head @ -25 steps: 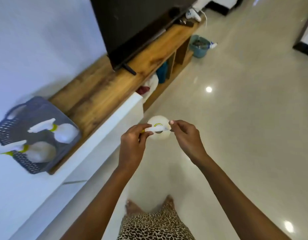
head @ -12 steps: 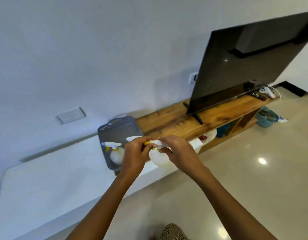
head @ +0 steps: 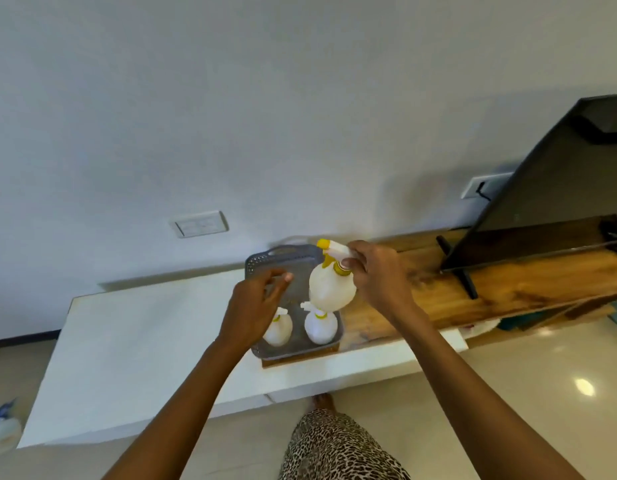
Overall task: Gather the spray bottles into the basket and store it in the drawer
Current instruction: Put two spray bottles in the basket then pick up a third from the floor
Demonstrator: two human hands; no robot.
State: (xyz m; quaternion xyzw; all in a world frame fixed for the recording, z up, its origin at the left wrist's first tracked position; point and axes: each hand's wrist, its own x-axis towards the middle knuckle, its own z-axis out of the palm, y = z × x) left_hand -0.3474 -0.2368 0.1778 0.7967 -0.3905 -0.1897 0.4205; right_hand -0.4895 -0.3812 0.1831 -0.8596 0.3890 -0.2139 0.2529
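Observation:
A grey perforated basket (head: pixel 265 260) rests on the low unit where the white top meets the wooden top. Two white spray bottles with yellow collars lie in its near end: one on the left (head: pixel 278 330), partly behind my left hand, and one on the right (head: pixel 320 325). My right hand (head: pixel 376 275) grips the neck and trigger head of a third white spray bottle (head: pixel 331 289), holding it upright over the basket. My left hand (head: pixel 255 306) hovers over the basket's left side with fingers apart and holds nothing.
A black television (head: pixel 549 188) stands on the wooden top (head: pixel 508 289) to the right. The white top (head: pixel 144 341) extends left. A blurred blue and white object (head: pixel 2 424) lies on the floor at the far left. Shelves under the wood hold items.
My view has swung onto the basket. My left hand has let go of the spray bottle. My right hand has carried the bottle over the basket.

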